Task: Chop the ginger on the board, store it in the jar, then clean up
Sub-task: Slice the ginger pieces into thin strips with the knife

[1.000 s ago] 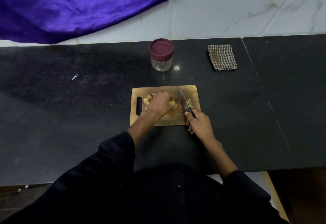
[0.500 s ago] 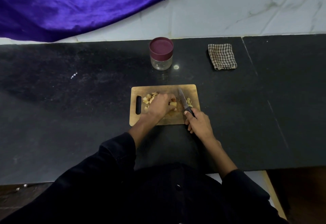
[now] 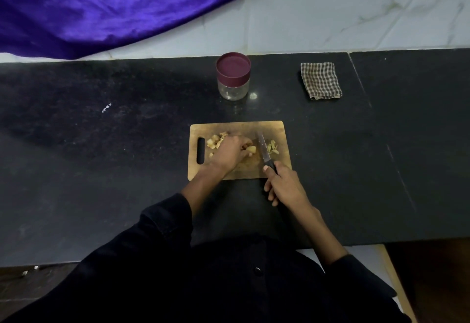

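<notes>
Ginger [image 3: 251, 149] partly hidden under left hand [image 3: 229, 153]; right hand [image 3: 284, 186] grips knife [image 3: 264, 151].

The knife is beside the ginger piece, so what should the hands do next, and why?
Probably bring the knife down through the ginger piece that the left hand holds on the board. The right hand grips the handle, the blade sits just right of that uncut chunk, and the jar is lidded.

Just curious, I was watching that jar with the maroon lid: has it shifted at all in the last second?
No. The jar sits in the same place behind the cutting board, left of the checked cloth.
</notes>
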The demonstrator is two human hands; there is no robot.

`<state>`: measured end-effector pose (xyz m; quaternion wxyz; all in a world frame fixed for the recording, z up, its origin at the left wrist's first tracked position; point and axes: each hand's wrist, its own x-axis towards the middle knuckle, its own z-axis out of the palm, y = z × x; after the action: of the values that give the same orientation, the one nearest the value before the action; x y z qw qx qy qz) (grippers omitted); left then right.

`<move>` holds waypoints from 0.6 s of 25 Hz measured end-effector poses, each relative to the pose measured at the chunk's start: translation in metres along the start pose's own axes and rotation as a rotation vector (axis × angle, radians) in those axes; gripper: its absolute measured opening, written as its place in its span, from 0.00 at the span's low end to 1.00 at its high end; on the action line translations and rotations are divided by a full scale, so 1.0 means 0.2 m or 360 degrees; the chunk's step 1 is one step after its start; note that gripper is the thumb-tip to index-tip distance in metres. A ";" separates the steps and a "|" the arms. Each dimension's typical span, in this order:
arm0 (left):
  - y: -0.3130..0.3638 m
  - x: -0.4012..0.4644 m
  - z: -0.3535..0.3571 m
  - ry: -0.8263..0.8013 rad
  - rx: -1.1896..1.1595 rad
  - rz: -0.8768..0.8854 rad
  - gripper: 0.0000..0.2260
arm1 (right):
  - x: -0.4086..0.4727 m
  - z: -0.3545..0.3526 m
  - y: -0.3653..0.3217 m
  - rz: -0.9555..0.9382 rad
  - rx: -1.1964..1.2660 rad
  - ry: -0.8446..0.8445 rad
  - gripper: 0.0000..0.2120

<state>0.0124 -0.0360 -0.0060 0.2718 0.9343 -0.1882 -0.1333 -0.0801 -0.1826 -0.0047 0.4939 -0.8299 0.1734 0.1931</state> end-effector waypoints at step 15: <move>-0.01 0.03 0.04 0.0070 0.0009 -0.0032 0.10 | 0.02 0.12 -0.09 0.0095 -0.0653 0.0039 0.12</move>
<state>0.0162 -0.0408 -0.0138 0.2718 0.9397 -0.1730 -0.1151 -0.0711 -0.1537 -0.0026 0.3063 -0.9098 0.1610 0.2290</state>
